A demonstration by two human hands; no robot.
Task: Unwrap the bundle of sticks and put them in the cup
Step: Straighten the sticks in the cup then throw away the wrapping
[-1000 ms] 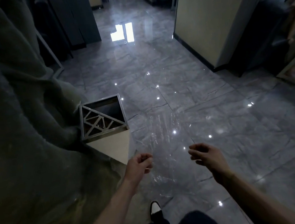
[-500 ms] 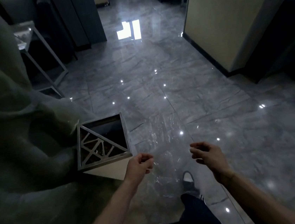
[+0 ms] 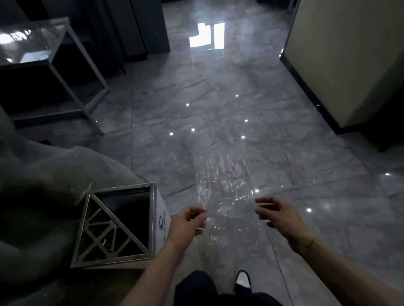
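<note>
While both hands pinch its near corners, left hand (image 3: 188,221) and right hand (image 3: 277,213) stretch the clear plastic wrap (image 3: 225,188) taut just right of the metal bin (image 3: 118,225). It looks feather-light, limp and clingy, best held by its edges. No sticks or cup are visible; dim light blurs the film's outline.

Our left hand (image 3: 187,221) and right hand (image 3: 276,211) stretch a clear crinkled plastic sheet (image 3: 225,190) between them. A square metal-framed bin (image 3: 118,225) stands just left of our left hand, with a glass-topped metal table (image 3: 59,58) well behind it.
</note>
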